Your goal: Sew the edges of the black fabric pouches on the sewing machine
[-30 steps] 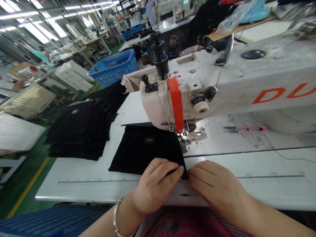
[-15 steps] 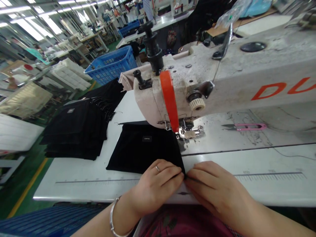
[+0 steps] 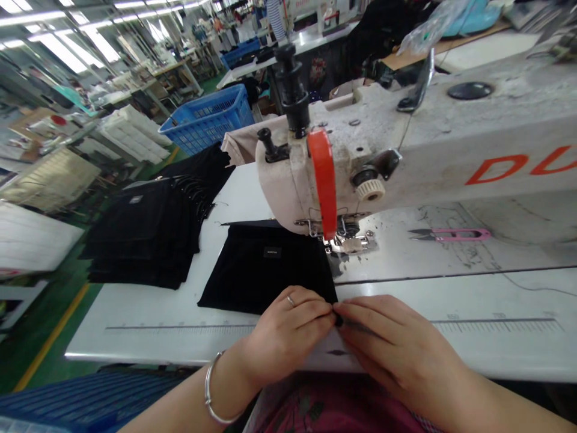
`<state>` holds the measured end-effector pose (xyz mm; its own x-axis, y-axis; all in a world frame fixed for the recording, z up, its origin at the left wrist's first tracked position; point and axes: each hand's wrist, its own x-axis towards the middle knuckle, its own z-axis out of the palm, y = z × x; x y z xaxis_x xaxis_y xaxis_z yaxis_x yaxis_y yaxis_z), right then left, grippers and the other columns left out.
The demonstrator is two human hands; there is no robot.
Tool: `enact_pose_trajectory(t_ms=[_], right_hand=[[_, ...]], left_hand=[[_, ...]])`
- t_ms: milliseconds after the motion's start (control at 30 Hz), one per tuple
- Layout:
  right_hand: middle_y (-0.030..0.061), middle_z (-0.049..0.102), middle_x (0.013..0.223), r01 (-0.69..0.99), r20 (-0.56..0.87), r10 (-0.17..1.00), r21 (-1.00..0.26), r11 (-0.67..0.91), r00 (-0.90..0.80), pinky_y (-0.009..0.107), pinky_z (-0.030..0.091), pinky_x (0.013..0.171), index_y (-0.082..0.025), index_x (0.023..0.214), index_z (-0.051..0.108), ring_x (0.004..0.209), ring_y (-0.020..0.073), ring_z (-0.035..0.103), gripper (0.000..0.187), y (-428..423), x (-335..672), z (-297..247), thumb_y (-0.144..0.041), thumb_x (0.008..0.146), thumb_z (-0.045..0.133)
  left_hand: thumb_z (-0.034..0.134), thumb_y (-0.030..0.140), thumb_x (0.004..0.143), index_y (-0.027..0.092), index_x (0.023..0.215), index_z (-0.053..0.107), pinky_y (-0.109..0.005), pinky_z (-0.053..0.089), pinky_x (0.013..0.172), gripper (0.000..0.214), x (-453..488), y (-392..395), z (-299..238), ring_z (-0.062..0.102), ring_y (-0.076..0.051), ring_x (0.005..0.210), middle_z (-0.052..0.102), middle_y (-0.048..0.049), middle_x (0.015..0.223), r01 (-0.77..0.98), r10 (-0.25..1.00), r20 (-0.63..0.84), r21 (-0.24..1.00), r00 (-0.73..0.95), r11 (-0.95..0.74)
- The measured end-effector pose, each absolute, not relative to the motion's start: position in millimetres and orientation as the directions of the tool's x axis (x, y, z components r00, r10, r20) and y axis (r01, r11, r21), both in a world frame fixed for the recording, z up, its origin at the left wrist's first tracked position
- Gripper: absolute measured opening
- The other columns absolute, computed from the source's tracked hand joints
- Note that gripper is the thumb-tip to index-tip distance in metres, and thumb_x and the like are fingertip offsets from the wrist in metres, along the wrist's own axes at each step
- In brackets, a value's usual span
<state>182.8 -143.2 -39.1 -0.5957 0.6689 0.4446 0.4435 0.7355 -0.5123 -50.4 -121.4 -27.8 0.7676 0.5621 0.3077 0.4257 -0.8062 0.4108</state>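
Observation:
A black fabric piece (image 3: 270, 276) with a small dark label (image 3: 272, 252) lies flat on the white table, its right edge running up to the presser foot (image 3: 354, 243) of the sewing machine (image 3: 297, 168). My left hand (image 3: 295, 328), with a ring and a bangle, rests over the fabric's near right corner, fingers closed on it. Just to its right, my right hand (image 3: 387, 331) pinches the same corner, thumb hidden beneath. The fingertips of both hands nearly meet there, and a dark bit of the fabric shows between them.
A stack of black fabric pieces (image 3: 139, 234) sits on the table's left. Pink-handled thread snips (image 3: 451, 234) lie on the machine bed at right. A printed ruler (image 3: 180, 329) runs along the front edge. Behind stands a blue plastic basket (image 3: 207, 120).
The fingers of both hands have shifted slightly at the fabric's near right corner. The whole scene has moved a little to the right in view; the fabric stays at the presser foot.

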Motion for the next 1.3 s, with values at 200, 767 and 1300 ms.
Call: enact_pose_trajectory(t_ms=[200,767,1300], right_hand=[[0.0045,0.067,0.117,0.438,0.409,0.694,-0.559,0.704,-0.592,0.037,0.049,0.094,-0.017,0.116,0.062,0.107,0.0182,0.058,0.026,-144.0,183.2,-38.4,-0.011,0.091,0.056],[0.0029,0.064,0.126,0.496,0.349,0.668,-0.467,0.732,-0.657,0.045,0.051,0.09,-0.022,0.127,0.058,0.105,0.0219,0.059,0.036,-107.8,179.8,-31.1,-0.018,0.092,0.057],[0.0088,0.06,0.131,0.607,0.33,0.683,-0.314,0.73,-0.651,0.051,0.052,0.094,-0.015,0.123,0.06,0.113,0.0293,0.059,0.034,-68.7,174.5,-42.6,-0.026,0.092,0.052]], left_hand=[[0.052,0.012,0.097,0.015,0.112,0.063,-0.036,0.049,0.096,0.019,-59.1,-111.1,-23.7,0.06,-0.018,0.109,0.071,-0.0032,0.112,0.359,0.5,0.35,0.396,0.792,-0.845],[0.057,0.015,0.094,0.016,0.104,0.066,-0.034,0.053,0.093,0.013,-63.5,-60.6,-31.8,0.065,-0.016,0.103,0.073,-0.0031,0.107,0.333,0.47,0.399,0.366,0.787,-0.869],[0.056,0.015,0.095,0.019,0.1,0.07,-0.029,0.053,0.089,0.016,-66.4,-7.8,-38.7,0.066,-0.015,0.102,0.073,-0.0011,0.105,0.393,0.515,0.417,0.347,0.749,-0.852]])
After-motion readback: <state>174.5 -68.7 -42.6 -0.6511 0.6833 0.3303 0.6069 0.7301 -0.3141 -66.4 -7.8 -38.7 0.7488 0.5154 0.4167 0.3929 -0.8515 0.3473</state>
